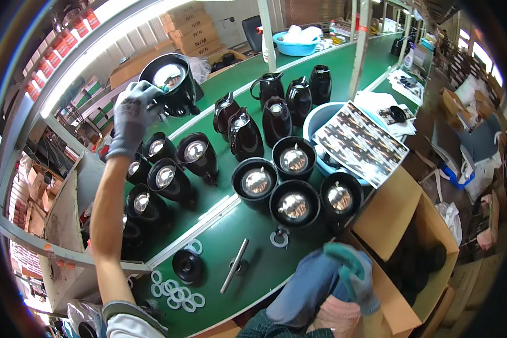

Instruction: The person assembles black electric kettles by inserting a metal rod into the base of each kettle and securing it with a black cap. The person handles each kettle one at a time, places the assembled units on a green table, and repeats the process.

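Note:
My left hand [134, 115], in a grey glove, is raised at the upper left. Its fingers close on the rim of a black vacuum jug body [179, 102], whose mouth faces me with a silvery liner inside. Low on the right, my right hand [357, 276], in a grey and teal glove, hovers over my lap beside a cardboard box [391, 211]. Its fingers are loosely bent and apart, with nothing visible between them. Below my left hand, several open jug bodies [196, 153] stand on the green table [259, 242], showing their silvery liners.
Several lidded black jugs [276, 121] stand farther back. A blue basin [314, 127] with a printed sheet [361, 143] over it is to the right. Pale rings [179, 294], a black round part [187, 266] and a metal bar [234, 266] lie near the front edge. A post [359, 53] rises behind.

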